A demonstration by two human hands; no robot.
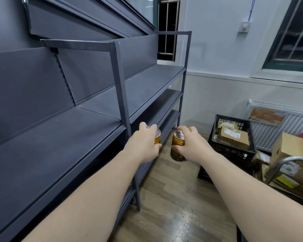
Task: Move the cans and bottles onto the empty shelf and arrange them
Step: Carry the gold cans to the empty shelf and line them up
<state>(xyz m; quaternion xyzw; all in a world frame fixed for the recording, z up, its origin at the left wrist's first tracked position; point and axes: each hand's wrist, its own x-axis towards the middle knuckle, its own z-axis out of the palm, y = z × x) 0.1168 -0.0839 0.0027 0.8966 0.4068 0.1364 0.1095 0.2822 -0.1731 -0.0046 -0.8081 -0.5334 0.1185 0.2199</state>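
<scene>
Each of my hands carries a gold can with a silver top. My left hand (143, 145) grips one gold can (157, 136) from above, just off the front edge of the dark grey shelf (59, 149). My right hand (189, 142) grips a second gold can (177, 149) by its upper part, held upright over the wooden floor to the right of the shelf unit. The two cans are a short gap apart. The shelf board beside my left hand is bare.
A grey upright post (122, 95) of the shelf frame stands just behind my left hand. A black plastic crate (233, 151) with cardboard parcels sits on the floor at right. More cardboard boxes (290, 158) and a radiator (287, 119) lie further right.
</scene>
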